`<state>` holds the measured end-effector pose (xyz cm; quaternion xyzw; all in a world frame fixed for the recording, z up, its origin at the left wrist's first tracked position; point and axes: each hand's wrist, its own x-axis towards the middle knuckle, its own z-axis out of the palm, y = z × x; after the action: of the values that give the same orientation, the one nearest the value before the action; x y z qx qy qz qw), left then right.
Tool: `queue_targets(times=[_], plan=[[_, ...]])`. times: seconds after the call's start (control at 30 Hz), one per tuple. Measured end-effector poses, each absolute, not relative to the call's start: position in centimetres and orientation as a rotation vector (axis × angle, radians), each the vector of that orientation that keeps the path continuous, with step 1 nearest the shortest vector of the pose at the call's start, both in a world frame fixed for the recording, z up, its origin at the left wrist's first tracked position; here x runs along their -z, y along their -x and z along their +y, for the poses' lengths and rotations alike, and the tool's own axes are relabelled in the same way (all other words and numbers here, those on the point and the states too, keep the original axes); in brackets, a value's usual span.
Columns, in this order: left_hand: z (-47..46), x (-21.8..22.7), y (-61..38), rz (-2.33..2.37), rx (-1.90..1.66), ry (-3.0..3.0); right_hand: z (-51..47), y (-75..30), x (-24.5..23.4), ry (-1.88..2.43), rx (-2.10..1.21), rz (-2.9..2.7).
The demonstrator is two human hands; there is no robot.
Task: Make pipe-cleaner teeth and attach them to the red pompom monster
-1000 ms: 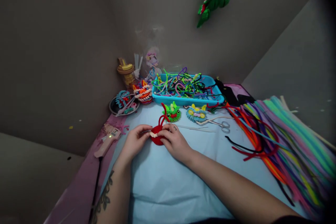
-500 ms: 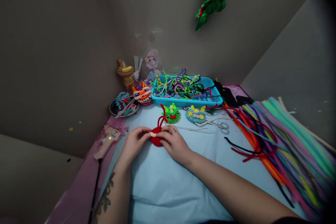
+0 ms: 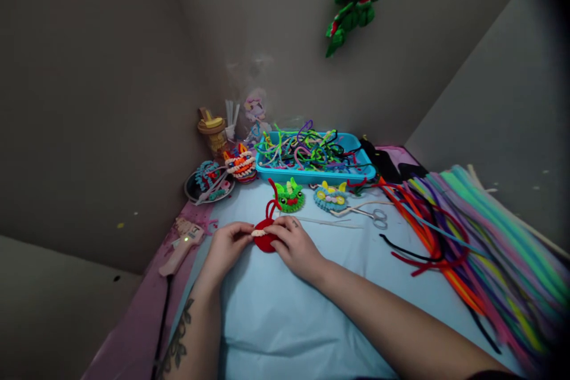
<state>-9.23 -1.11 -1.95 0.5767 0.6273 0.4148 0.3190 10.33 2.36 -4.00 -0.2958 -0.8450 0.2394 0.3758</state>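
With the fingers of our left hand [image 3: 228,249] and right hand [image 3: 297,249] pinching opposite edges of the red disc [image 3: 266,244] over the blue sheet [image 3: 289,323], we judge it light, soft and bendable, best held by its rim.

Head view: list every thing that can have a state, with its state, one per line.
Left hand: pinching the cream strip
Right hand: closed on the red disc
Cream strip: lying across the disc
Red disc: held between both hands
Pink corded tool: lying down, light lit
Scissors: lying flat, blade opening unclear
Blue tray: uncovered, heaped with fuzzy stems
Brown cup: lidded
Blue sheet: creased
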Motion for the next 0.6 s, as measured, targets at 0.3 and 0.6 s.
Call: queue_targets(times=[0.3, 0.6], plan=[[-1.3, 1.8, 9.6, 1.668, -1.103, -1.557, 2.3, -10.3, 3.9, 0.758, -0.628, -2.163], [-1.9, 1.1, 7.8, 1.547, -1.150, -1.676, 1.8, -10.9, 2.5, 0.774, -0.652, -2.072]])
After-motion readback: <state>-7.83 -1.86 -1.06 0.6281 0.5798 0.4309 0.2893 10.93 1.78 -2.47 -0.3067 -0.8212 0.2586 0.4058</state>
